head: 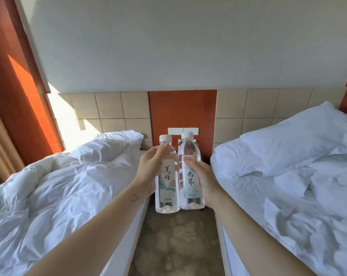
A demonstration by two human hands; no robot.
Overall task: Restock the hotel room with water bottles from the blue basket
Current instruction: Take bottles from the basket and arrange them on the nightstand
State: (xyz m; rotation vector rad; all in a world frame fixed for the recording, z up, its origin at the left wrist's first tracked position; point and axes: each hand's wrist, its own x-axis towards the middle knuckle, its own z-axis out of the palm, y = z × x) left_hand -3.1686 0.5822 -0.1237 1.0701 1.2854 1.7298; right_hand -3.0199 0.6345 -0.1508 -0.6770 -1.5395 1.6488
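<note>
Two unmade beds: left bed (59, 186) and right bed (288, 186), white duvets rumpled, patterned carpet (178, 246) in the aisle between. Orange wood panel (182, 110) on the wall dead ahead. Both forearms reach forward over the aisle, converging. Left hand (148, 172) grips the left bottle (167, 186), fingers curled round its upper body. Right hand (204, 180) grips the right bottle (190, 176), thumb across the front, fingers hidden behind. Bottles upright, side by side, touching, white caps on, held in the air in front of the panel. Clear shapes behind them, possibly more bottles. Switch plate (183, 130) just above the caps.
</note>
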